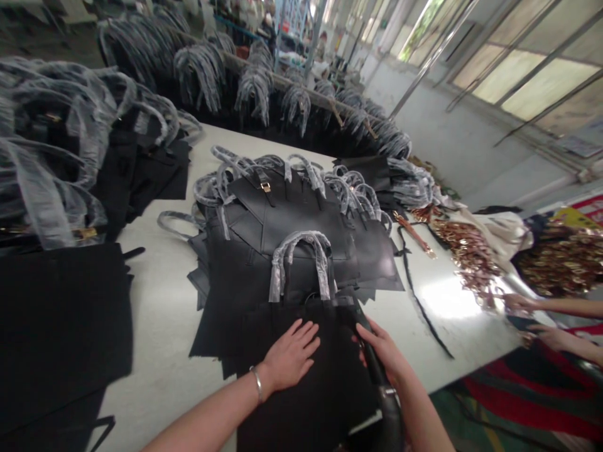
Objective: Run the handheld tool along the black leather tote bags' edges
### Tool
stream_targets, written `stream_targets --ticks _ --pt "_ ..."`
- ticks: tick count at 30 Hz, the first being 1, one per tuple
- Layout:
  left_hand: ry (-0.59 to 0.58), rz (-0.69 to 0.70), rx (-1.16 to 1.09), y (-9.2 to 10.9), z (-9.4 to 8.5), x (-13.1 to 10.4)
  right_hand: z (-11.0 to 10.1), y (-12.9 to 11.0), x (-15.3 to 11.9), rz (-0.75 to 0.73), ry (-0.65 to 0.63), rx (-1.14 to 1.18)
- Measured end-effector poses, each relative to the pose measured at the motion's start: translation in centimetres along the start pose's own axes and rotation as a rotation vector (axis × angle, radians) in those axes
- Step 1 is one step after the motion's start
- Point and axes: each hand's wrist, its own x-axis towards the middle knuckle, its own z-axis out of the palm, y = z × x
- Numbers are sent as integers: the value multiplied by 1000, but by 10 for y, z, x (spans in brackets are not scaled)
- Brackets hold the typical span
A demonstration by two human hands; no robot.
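Note:
A black bag panel (pixel 306 389) with two plastic-wrapped handles (pixel 301 242) lies in front of me, at the bottom centre. My left hand (pixel 291 355) rests flat on it with fingers spread, a silver bangle at the wrist. My right hand (pixel 380 351) is at the panel's right edge, its thumb and fingers closed round a black strap-like piece (pixel 373 364) that runs down toward the bottom of the view. Beyond the handles, more black panels (pixel 301 220) with wrapped handles lie in a pile, one with a gold buckle (pixel 266 187).
Black pieces with wrapped handles (pixel 61 314) are stacked at left. On the pale table (pixel 164 301) at right lie a brown strap (pixel 414 235), a thin black strip (pixel 421 307) and brown straps with gold hardware (pixel 471 257). Another person's hands (pixel 518 303) reach in at right.

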Motion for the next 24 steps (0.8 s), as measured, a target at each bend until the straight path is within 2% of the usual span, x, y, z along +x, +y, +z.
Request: stream_targets --ticks 5,13,16,19,21,22,24 --pt "-31 -1 30 -1 4 -2 0 -17 32 -12 -34 43" --pt "-27 -9 27 -1 2 0 -23 -17 31 90 -127 5" --pt "-31 -23 16 -1 1 1 -18 -20 43 54 -86 14" --pt "-38 -26 -21 0 4 -1 -11 -24 49 -53 24 38" --pt "6 -40 -103 -2 6 -3 -11 -27 41 -106 84 51" --pt "65 -82 -167 -4 6 -3 -12 -27 34 -119 90 43" --pt "237 -272 -310 -12 3 4 -14 -26 13 -122 55 -10"
